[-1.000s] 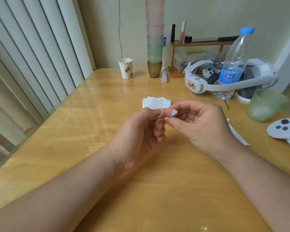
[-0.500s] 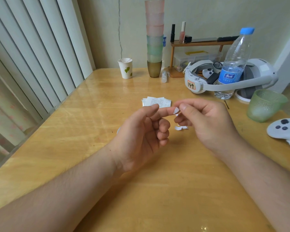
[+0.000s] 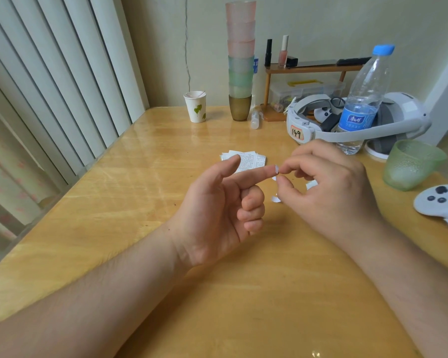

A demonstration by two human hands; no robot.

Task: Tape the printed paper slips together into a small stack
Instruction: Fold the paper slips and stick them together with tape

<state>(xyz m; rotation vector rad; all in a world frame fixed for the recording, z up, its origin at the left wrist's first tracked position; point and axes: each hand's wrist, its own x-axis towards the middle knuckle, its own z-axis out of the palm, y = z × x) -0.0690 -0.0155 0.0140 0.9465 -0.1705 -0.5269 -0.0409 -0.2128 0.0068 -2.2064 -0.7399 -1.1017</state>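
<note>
Printed paper slips (image 3: pixel 246 160) lie in a loose overlapping pile on the wooden tabletop (image 3: pixel 130 208), just beyond a person's raised hands. The left hand (image 3: pixel 223 210) extends its index finger and thumb, other fingers curled, a small white piece of tape (image 3: pixel 276 169) stuck to the index fingertip. The right hand (image 3: pixel 329 192) pinches that piece between thumb and index finger. Small white scraps (image 3: pixel 276 199) lie beneath the right hand. A water bottle (image 3: pixel 362 104) and green cup (image 3: pixel 411 167) stand to the right.
</note>
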